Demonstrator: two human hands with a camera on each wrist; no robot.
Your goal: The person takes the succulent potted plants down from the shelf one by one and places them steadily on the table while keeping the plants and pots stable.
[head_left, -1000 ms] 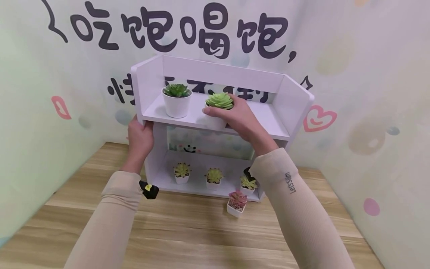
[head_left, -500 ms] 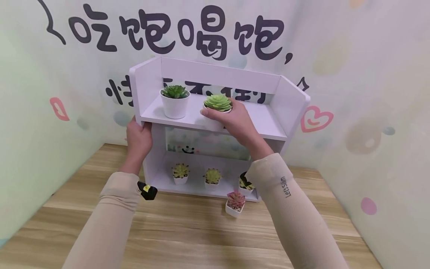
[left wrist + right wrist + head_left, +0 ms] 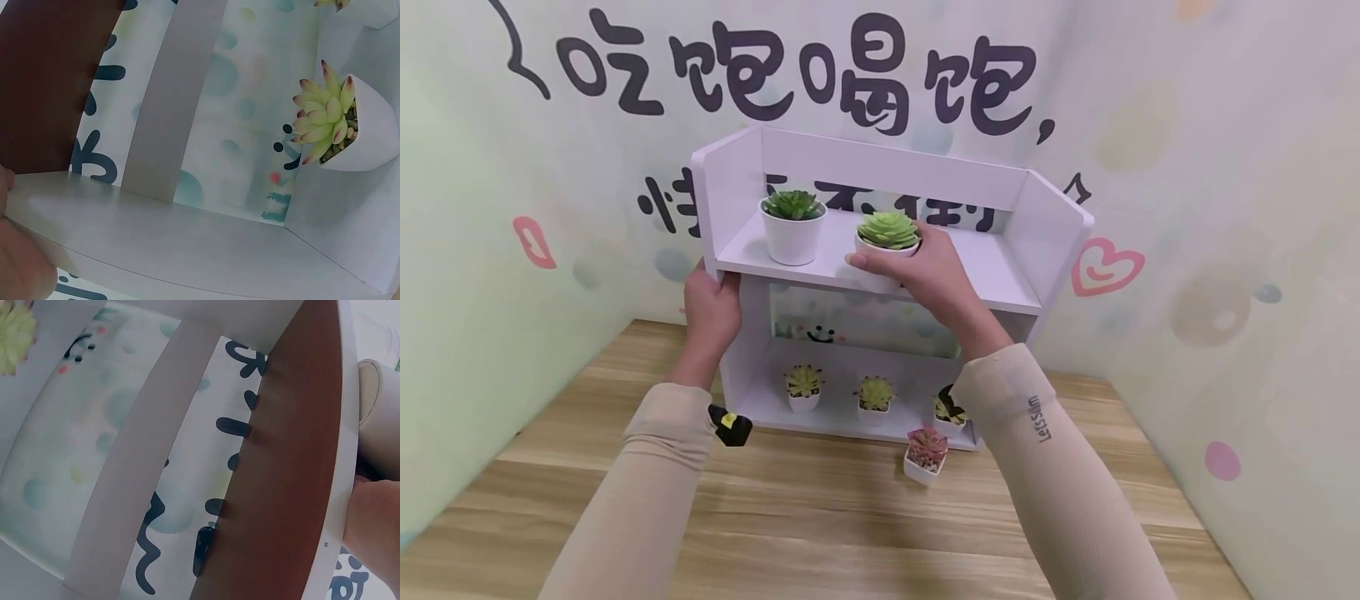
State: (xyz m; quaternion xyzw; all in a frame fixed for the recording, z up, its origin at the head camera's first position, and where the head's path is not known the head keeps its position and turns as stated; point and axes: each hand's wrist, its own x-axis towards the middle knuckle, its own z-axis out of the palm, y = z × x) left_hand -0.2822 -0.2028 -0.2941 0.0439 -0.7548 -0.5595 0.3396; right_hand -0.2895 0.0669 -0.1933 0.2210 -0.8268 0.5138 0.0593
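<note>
On the upper board of a two-tier white shelf (image 3: 880,150), my right hand (image 3: 934,265) holds a white round pot with a light green succulent (image 3: 887,230). The thumb crosses the pot's front and the other fingers are hidden behind it. In the right wrist view the base of this pot (image 3: 370,394) shows beside the board's edge; whether it touches the board I cannot tell. My left hand (image 3: 712,310) grips the shelf's left side panel (image 3: 706,208). To the left of the held pot stands a dark green succulent in a white pot (image 3: 793,229).
Small yellow-green succulents stand along the lower tier: a left one (image 3: 805,387), a middle one (image 3: 875,396) and a right one (image 3: 951,410) partly behind my sleeve. A pink succulent (image 3: 926,454) sits on the wooden table (image 3: 805,525) before the shelf. A printed wall (image 3: 1150,125) rises behind.
My right thumb sits slightly lower on the light green succulent's pot, and more of the pot's rim shows. The left hand keeps its place on the side panel.
</note>
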